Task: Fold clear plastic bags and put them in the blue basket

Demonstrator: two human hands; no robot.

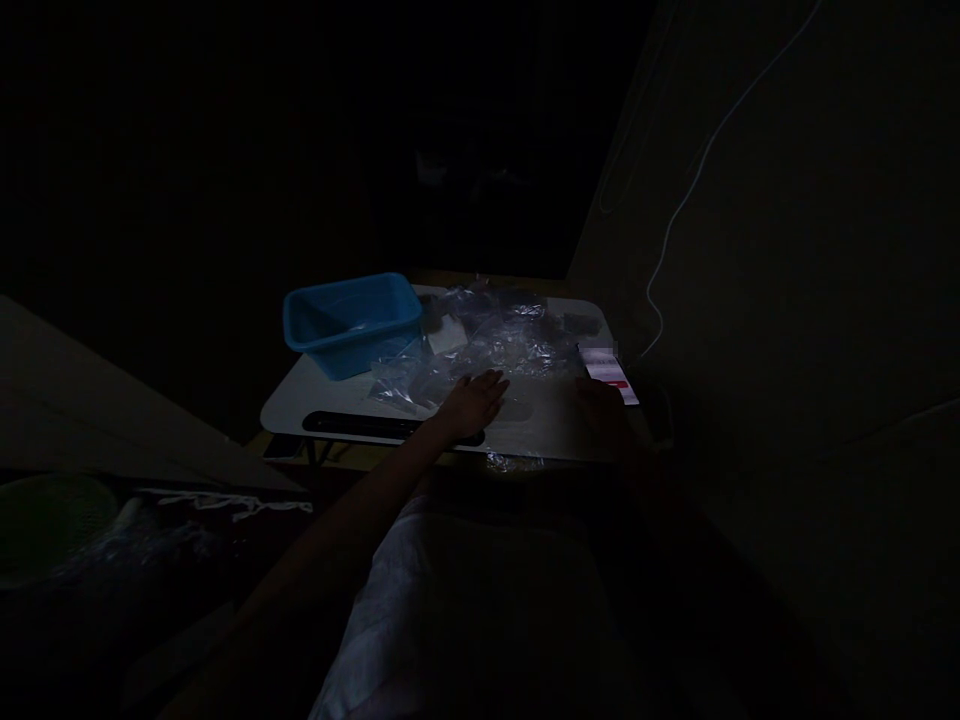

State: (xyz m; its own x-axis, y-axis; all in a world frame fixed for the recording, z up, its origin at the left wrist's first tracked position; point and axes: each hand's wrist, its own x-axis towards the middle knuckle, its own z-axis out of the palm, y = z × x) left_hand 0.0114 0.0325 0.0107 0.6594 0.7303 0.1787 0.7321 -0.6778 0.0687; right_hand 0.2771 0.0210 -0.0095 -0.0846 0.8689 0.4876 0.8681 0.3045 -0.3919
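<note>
My left hand (474, 402) reaches over the small white table (551, 425), its fingers stretched out beside crumpled clear plastic bags (510, 345). It holds nothing that I can see. In deep shadow at the table's right side is my right hand (598, 402), close to a phone (606, 370) with a lit screen. How its fingers are set is too dark to make out. The plastic is spread across the middle and back of the table, with a small white piece (448, 334) among it.
A blue plastic basin (367, 340) stands at the table's left back. Along the front edge runs a dark slot (352, 426). A white cable (694, 185) hangs down the right wall. At lower left, a green round thing (52, 520) shows dimly. Most surroundings are dark.
</note>
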